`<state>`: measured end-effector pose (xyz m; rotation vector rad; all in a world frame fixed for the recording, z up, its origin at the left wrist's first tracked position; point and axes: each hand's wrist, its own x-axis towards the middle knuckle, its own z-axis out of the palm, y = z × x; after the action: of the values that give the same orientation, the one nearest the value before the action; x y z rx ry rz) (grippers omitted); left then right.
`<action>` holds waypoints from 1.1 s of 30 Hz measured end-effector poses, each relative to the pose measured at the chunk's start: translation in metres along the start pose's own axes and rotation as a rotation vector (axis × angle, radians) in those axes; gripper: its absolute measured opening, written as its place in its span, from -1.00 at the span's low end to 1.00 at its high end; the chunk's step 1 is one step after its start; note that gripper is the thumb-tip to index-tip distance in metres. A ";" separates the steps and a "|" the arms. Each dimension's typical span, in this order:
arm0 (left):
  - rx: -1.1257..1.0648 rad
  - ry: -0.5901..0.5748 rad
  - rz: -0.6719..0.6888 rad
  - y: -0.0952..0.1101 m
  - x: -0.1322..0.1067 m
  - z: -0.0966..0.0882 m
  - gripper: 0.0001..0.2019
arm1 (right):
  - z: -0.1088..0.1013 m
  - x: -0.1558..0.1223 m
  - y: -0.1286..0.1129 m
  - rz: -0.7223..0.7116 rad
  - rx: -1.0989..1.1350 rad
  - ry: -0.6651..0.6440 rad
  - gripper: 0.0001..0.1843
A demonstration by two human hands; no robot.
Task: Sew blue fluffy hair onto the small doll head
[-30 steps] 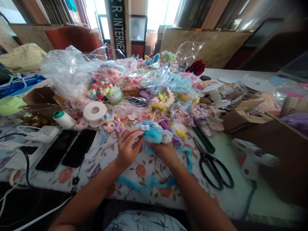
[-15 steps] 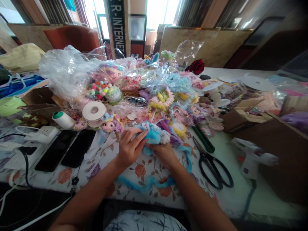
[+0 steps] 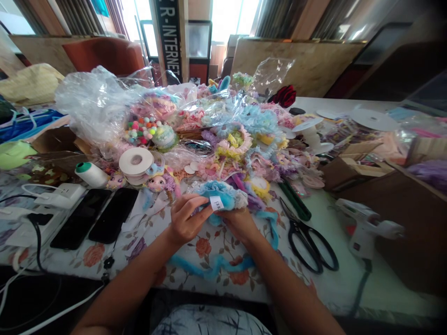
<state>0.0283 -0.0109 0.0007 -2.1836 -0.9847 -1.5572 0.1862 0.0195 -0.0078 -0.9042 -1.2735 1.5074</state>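
Both hands are over the flowered tablecloth, around a light-blue ruffled lace piece (image 3: 225, 190) with whitish lace at its right end. My left hand (image 3: 186, 218) is closed, thumb and fingertips pinching the left edge of a small white label (image 3: 216, 203) with dark print, which lies against the front of the blue piece. From below right, my right hand (image 3: 240, 223) grips the same piece; its fingertips are hidden underneath. A long strip of fluffy blue trim (image 3: 216, 267) curves over the cloth below and to the right of the hands.
Black-handled scissors (image 3: 307, 242) and a dark green cutter-like tool (image 3: 296, 202) lie at right, near a white glue gun (image 3: 366, 228). Two phones (image 3: 113, 214) and a power strip (image 3: 38, 223) are at left. Behind stand ribbon spools (image 3: 136, 163) and piled lace trims (image 3: 233, 142).
The white label has come down from the upper edge of the blue piece to its front, its print now facing me. My left fingers have shifted slightly with it; the right hand has barely moved.
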 end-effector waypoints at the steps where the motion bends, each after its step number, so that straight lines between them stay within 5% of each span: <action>1: 0.002 -0.003 0.004 0.000 0.000 0.000 -0.66 | 0.000 0.000 0.000 0.012 0.011 0.004 -0.66; 7: 0.007 0.053 0.032 0.003 0.004 -0.002 -0.77 | -0.002 0.001 0.003 -0.050 -0.132 -0.024 -0.62; 16: 0.080 0.089 -0.012 0.006 0.010 0.001 -0.40 | -0.005 0.006 0.006 -0.131 -0.124 -0.041 -0.53; 22: 0.099 0.025 -0.047 0.006 0.014 -0.003 -0.87 | -0.004 0.007 0.003 -0.081 -0.090 -0.034 -0.48; 27: 0.092 0.020 0.144 0.004 0.011 -0.003 -0.83 | 0.002 0.003 -0.003 -0.011 0.002 -0.036 -0.51; 33: 0.129 -0.033 0.132 0.003 0.009 -0.001 -0.82 | 0.004 0.000 -0.002 0.041 0.028 -0.027 -0.45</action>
<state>0.0313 -0.0104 0.0100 -2.1447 -0.9039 -1.3650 0.1824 0.0182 -0.0053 -0.8995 -1.2574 1.5702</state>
